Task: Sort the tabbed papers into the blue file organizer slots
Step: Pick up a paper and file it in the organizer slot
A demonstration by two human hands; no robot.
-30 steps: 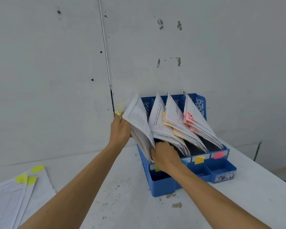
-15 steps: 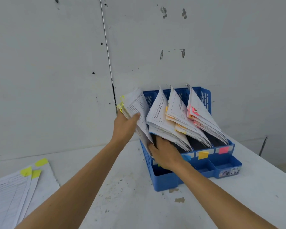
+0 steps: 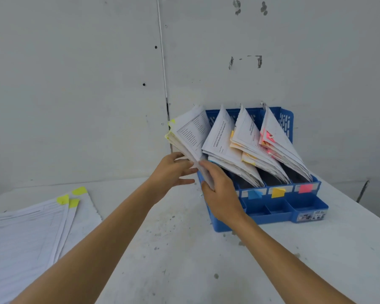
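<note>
The bundle of printed white papers with yellow-green tabs (image 3: 190,137) stands tilted in the leftmost slot of the blue plastic file organizer (image 3: 270,212), its top leaning out to the left past the organizer's side wall. The right hand (image 3: 219,194) grips the bundle's lower front edge, fingers (image 3: 208,166) curled over the top sheet and thumb beneath. The left hand (image 3: 173,170) meets the same bundle from the left, its fingers almost straight against the lower corner. A sliver of paper shows between its thumb and forefinger, but I cannot tell whether it pinches or only steadies.

Three more slanted paper bundles (image 3: 250,145) fill the other slots, the two on the right carrying orange and pink tabs. On the organizer's front rail sit a blue label (image 3: 255,194), a yellow label (image 3: 278,191) and a pink label (image 3: 305,188).

The organizer stands on the speckled white desk (image 3: 184,260), against the grey wall (image 3: 75,84). Well apart, at the desk's left, lies a loose flat stack of sheets with yellow-green tabs (image 3: 31,233).
</note>
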